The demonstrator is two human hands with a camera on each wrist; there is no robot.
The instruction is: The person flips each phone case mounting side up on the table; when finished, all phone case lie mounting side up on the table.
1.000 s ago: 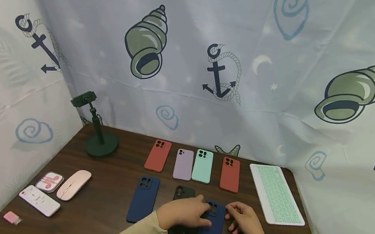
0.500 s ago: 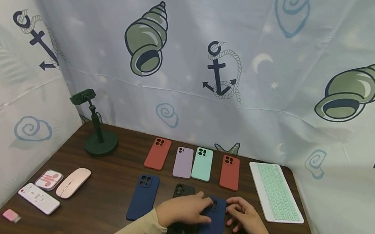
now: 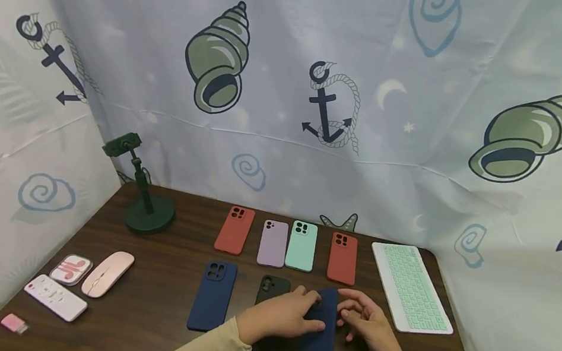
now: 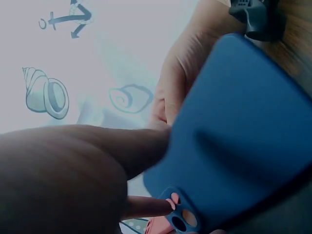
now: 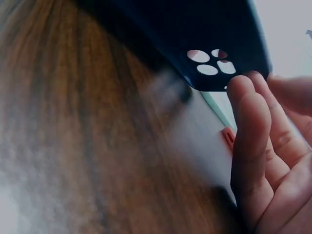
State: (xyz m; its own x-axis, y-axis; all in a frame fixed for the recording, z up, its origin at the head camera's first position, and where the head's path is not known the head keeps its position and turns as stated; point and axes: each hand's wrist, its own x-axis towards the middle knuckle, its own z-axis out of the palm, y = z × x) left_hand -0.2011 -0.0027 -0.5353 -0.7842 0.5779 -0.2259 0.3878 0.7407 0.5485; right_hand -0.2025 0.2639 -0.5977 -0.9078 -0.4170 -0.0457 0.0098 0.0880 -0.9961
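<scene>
A dark blue phone case (image 3: 318, 340) with see-through camera holes stands tilted between my hands in the head view. My left hand (image 3: 285, 317) grips its left side near the camera end. In the left wrist view, the thumb lies at the edge of the phone case (image 4: 243, 117), and a finger is by the camera holes. My right hand (image 3: 368, 325) is at the right edge. In the right wrist view, the curled fingers of this hand (image 5: 273, 161) pinch a corner of the phone case (image 5: 195, 29). A black phone case (image 3: 273, 287) lies partly hidden behind my left hand.
Another blue phone case (image 3: 212, 298) lies to the left. Red (image 3: 234, 230), lilac (image 3: 273, 244), mint (image 3: 301, 247) and red cases line the back. A white keyboard (image 3: 412, 289) is at right. A green stand (image 3: 148, 214), pink mouse (image 3: 107, 274) and white remote (image 3: 56, 297) are at left.
The blue phone case has gone from lying flat to tilted, its right side turned up and its near end shifted a little right. Both hands stay close to it.
</scene>
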